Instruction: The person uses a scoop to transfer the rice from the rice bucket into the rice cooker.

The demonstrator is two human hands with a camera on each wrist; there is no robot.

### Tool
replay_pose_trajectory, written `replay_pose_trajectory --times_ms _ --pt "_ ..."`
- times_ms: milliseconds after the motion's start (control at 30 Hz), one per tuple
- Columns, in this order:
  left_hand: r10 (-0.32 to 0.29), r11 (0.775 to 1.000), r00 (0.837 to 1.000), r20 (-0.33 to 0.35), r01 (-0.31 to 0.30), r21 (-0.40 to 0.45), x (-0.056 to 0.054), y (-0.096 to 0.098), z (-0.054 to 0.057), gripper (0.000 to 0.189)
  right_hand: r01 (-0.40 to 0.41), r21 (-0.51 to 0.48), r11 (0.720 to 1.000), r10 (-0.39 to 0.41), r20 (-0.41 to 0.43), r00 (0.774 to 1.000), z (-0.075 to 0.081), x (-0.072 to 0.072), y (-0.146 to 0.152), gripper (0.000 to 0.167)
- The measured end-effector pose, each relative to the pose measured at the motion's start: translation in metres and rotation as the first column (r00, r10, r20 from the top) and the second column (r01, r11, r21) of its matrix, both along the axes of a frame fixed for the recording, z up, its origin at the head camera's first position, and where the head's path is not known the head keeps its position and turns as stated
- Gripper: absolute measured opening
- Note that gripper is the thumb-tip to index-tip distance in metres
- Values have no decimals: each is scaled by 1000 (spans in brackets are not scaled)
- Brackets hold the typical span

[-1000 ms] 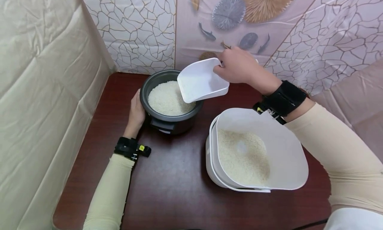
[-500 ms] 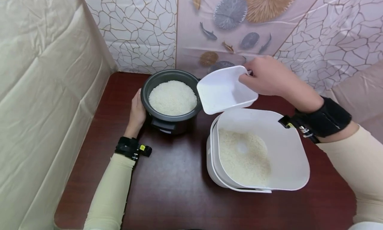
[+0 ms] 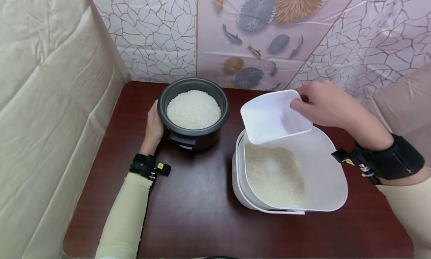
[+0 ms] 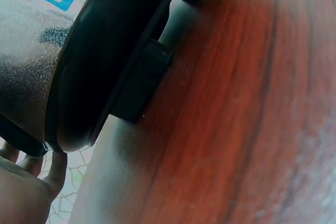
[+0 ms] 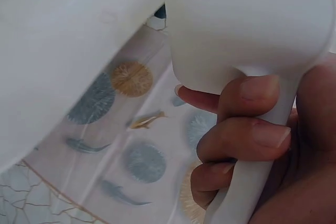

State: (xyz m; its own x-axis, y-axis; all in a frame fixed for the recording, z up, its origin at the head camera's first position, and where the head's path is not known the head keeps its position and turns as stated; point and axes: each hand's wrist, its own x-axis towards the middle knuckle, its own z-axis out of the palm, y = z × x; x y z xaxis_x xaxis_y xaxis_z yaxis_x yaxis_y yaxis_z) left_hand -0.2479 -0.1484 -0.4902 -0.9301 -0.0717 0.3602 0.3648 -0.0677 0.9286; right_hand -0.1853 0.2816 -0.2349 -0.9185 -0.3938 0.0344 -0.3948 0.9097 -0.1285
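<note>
My right hand [image 3: 324,103] grips the handle [image 5: 252,182] of a white scoop [image 3: 274,115], with the fingers curled round it in the right wrist view. No rice shows clearly in the scoop. It hangs above the far rim of a white rice bin [image 3: 323,191], where loose rice [image 3: 272,176] covers the floor. To the left stands a dark rice cooker [image 3: 193,133], lidless, with a mound of white rice [image 3: 193,109] inside. Against the cooker's left side rests my left hand [image 3: 153,126]. Its fairly straight fingers [image 4: 58,174] touch the lower side in the left wrist view; the thumb is hidden.
Everything stands on a dark red-brown wooden table [image 3: 188,214]. A quilted cream cover [image 3: 50,101] rises along the left, and a patterned cloth [image 3: 151,38] hangs behind. The bin's white carrying handle [image 3: 279,212] lies down along its near side.
My right hand has carried the scoop rightward and toward me, from over the cooker to over the bin's far rim. The left hand and the cooker have stayed in place.
</note>
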Motion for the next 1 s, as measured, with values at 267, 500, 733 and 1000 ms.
replay_pose_trajectory --times_ms 267,500,733,1000 --pt "-19 1000 1000 -22 19 2 14 7 24 41 10 -14 1000 -9 88 996 -14 10 14 35" --pt "-14 1000 1000 -3 14 -15 14 8 25 41 -32 -14 999 33 76 997 -21 18 22 34" --pt "16 999 999 39 -14 -44 17 4 23 43 -74 26 997 71 103 992 -30 25 24 34" --pt "21 999 999 24 -20 -47 15 5 23 40 -40 134 990 18 157 988 -32 35 17 16"
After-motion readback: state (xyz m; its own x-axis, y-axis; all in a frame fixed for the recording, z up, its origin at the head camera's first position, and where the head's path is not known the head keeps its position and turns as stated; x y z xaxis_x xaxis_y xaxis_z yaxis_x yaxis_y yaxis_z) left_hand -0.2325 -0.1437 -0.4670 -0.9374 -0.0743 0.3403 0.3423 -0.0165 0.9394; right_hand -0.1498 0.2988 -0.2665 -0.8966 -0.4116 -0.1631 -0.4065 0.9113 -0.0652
